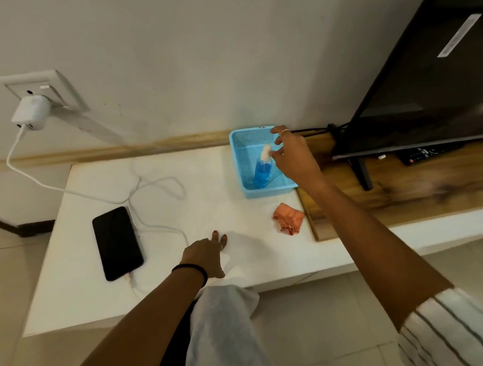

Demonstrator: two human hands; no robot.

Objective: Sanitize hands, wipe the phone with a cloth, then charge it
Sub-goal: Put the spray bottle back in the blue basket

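Note:
A blue sanitizer bottle (262, 171) with a white pump stands upright in a light-blue basket (236, 144) on the white table (178, 207). My right hand (292, 154) hovers at the pump, fingers spread, fingertips beside the pump head; no firm grip shows. A black phone (117, 242) lies face up at the left with the white charging cable (156, 204) plugged into its near end. The cable runs to a white charger (30, 112) in the wall socket. A folded orange cloth (288, 218) lies near the basket. My left hand (206, 256) rests flat on the table.
A black TV (433, 80) on a stand sits on a wooden shelf (400, 187) at the right, with a remote (424, 153) under it. A white garment (220, 320) covers my knee at the table's near edge. Tiled floor surrounds the table.

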